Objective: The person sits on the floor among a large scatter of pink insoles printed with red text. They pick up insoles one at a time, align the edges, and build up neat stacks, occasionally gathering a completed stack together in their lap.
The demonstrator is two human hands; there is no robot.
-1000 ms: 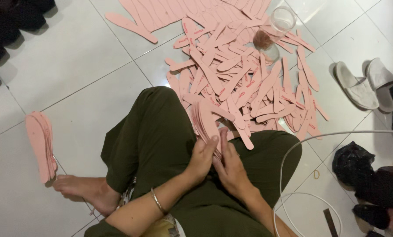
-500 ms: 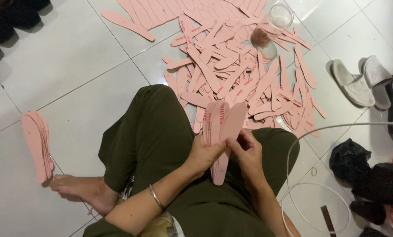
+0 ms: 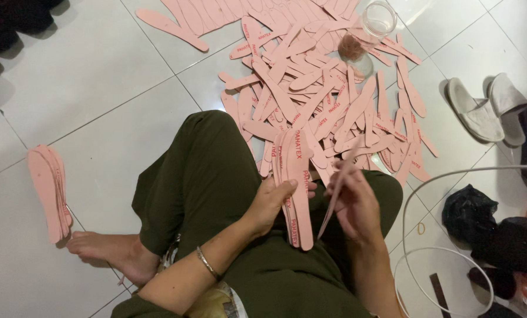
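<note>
I sit on a tiled floor in dark green trousers. My left hand grips a small stack of pink foam insoles, held upright over my lap. Beside it, my right hand pinches a single pink insole edge-on, just right of the stack. A big heap of loose pink insoles lies on the floor ahead of my knees.
A neat pile of pink insoles rests at the left by my bare foot. A glass jar stands in the heap. White slippers, a white cable, a black bag and a rubber band lie at the right.
Both hands rose from my lap with insoles. The left now holds the stack upright, and the right has drawn one insole apart to the right.
</note>
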